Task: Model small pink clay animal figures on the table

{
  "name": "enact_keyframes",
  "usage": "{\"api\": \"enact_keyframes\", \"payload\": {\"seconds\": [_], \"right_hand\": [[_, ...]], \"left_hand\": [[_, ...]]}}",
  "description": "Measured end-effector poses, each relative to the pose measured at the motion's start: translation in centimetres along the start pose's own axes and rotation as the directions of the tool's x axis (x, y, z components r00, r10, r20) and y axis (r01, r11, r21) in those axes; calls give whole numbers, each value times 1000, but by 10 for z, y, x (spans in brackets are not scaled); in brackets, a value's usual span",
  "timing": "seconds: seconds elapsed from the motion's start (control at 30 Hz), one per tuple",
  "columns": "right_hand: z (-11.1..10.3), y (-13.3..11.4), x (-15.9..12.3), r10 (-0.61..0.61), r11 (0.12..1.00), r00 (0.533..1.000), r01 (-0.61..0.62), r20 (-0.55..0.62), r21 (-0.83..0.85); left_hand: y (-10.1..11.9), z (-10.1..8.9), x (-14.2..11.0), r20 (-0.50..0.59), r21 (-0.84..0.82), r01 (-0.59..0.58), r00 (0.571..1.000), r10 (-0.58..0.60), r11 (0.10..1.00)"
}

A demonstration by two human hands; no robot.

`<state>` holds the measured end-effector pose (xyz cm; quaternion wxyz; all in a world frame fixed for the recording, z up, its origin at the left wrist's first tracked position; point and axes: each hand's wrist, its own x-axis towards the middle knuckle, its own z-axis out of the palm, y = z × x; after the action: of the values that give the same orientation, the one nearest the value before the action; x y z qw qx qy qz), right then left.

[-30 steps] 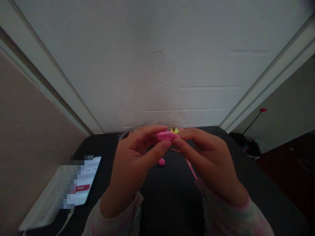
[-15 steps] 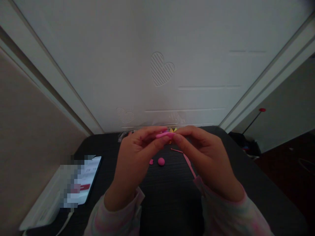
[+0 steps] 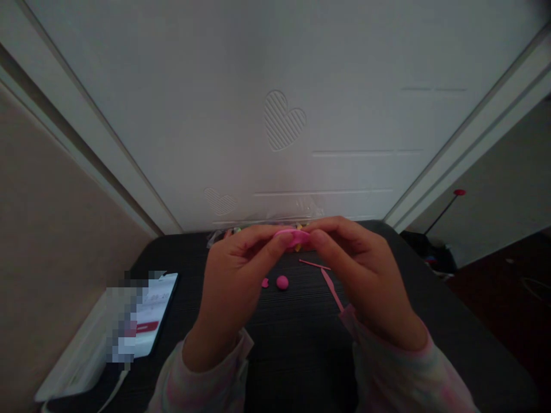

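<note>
Between my two hands is a flattened piece of pink modelling clay [image 3: 297, 237], held above the dark table. My left hand [image 3: 241, 275] pinches its left edge between thumb and fingers. The right edge is gripped by my right hand [image 3: 361, 269] in the same way. On the table below lie a small pink clay ball [image 3: 282, 282] and a smaller pink bit [image 3: 264, 283], partly covered by my left hand. A pink modelling knife [image 3: 331, 288] and a thin pink stick tool [image 3: 314, 264] lie beside my right hand.
Behind my hands, colourful packets in clear plastic [image 3: 215, 236] lie along the table's back edge against a white door [image 3: 344, 115]. At the left are a phone [image 3: 155, 315], a white box [image 3: 73, 367] and a cable [image 3: 114, 396]. The dark table [image 3: 293, 355] has a rounded right side.
The pink clay has tilted so more of its flat face shows. My right hand has shifted slightly right and up, uncovering more of the stick tool.
</note>
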<state>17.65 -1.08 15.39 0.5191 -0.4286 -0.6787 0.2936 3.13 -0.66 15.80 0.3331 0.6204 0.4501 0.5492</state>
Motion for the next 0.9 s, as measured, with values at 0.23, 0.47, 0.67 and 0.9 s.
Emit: {"api": "enact_keyframes", "payload": {"seconds": [0.23, 0.47, 0.67, 0.9], "right_hand": [[0, 3, 1, 34, 999, 999, -33, 12, -31], [0, -1, 0, 16, 999, 997, -13, 78, -38], [0, -3, 2, -34, 990, 992, 51, 125, -135], [2, -2, 4, -68, 983, 991, 86, 114, -159]], "left_hand": [[-10, 0, 1, 41, -153, 47, 998, -42, 987], [-4, 0, 1, 19, -68, 54, 998, -53, 996], [-5, 1, 0, -20, 9, 10, 1000, -10, 1000], [-1, 5, -3, -70, -1, 60, 996, -60, 998]]}}
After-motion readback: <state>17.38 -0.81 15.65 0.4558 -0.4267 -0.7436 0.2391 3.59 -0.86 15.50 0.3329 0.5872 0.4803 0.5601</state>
